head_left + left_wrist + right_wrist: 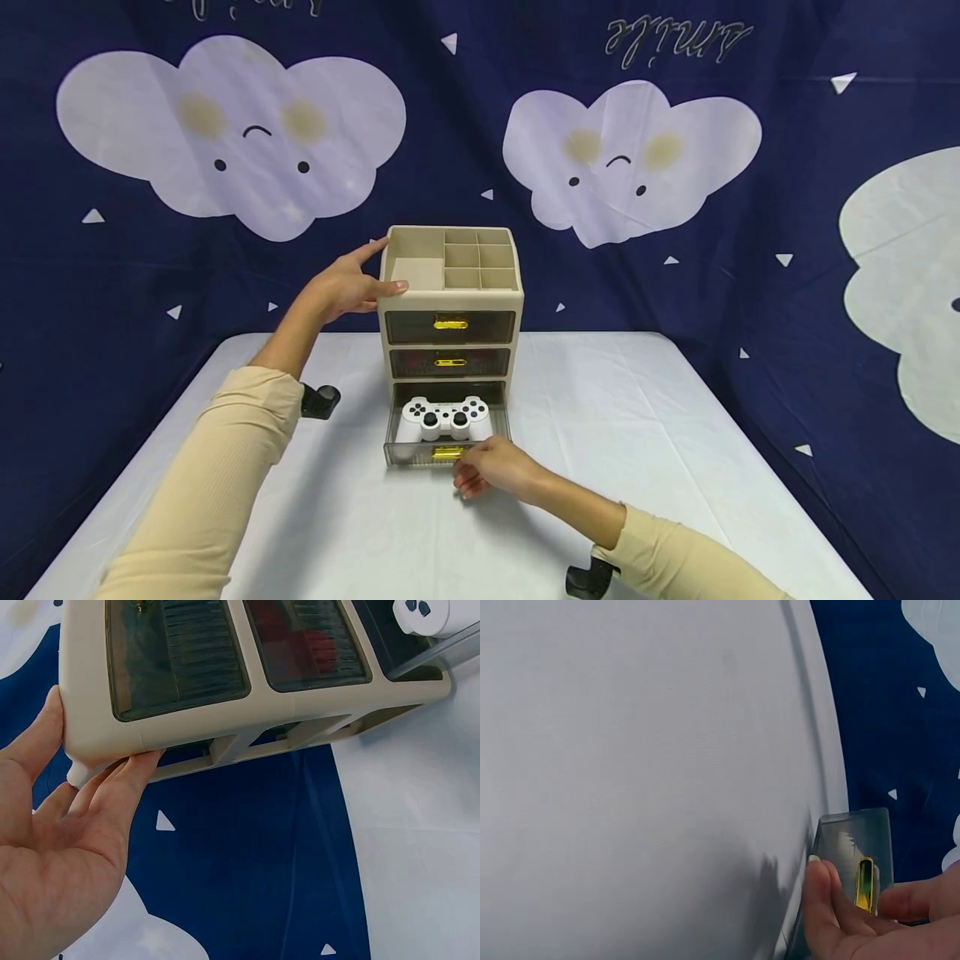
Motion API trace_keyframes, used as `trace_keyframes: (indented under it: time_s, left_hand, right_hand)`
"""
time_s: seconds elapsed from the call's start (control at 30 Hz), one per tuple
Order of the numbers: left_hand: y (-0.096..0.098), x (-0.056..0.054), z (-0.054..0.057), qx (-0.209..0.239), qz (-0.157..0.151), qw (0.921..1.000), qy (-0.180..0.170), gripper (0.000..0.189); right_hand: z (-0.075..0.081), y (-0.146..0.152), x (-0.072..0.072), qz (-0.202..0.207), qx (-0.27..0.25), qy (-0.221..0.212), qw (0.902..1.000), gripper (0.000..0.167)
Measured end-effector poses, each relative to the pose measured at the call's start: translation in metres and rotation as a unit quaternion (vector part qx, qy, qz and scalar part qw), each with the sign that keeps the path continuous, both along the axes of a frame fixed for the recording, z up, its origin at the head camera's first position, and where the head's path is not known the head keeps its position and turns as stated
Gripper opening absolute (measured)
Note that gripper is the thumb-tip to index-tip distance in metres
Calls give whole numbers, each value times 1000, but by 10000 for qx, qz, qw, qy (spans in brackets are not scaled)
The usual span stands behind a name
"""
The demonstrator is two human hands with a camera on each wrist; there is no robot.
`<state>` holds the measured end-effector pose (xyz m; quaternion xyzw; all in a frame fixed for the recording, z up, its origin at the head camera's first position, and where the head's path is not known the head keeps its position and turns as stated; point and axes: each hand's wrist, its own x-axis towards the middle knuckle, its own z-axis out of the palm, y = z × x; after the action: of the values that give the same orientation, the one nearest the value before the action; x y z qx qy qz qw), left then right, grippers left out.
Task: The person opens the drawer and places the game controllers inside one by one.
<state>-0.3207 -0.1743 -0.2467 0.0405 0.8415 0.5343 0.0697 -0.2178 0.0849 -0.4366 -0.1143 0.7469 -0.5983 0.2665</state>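
Note:
A beige desktop drawer organizer [450,297] stands upright on the table. My left hand [348,287] holds its upper left corner, the thumb over the top edge and other fingers along the side; the left wrist view also shows this hand [67,832] against the casing. The bottom drawer [408,454], of smoky clear plastic, is pulled out, with a white game controller [446,419] lying in it. At the drawer front my right hand [495,468] pinches the end of the gold handle [865,885] between thumb and curled fingers.
Two upper drawers, the top one [408,327] and the middle one [408,363], are closed; red shows through the middle one. The organizer's top has open compartments [461,256]. A white cloth covers the table [622,433], with a dark blue cloud-print curtain [450,150] behind it.

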Motion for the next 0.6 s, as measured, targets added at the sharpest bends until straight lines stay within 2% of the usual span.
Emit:
trace_keyframes:
  time_s: [0.2, 0.6]
  left_hand:
    - [0, -1, 0, 17, -2, 10000, -21, 100]
    - [-1, -1, 0, -10, -5, 10000, -30, 101]
  right_hand:
    - [1, -3, -3, -341, -73, 93, 9993, 34]
    - [-5, -6, -19, -724, -161, 168, 9971, 33]
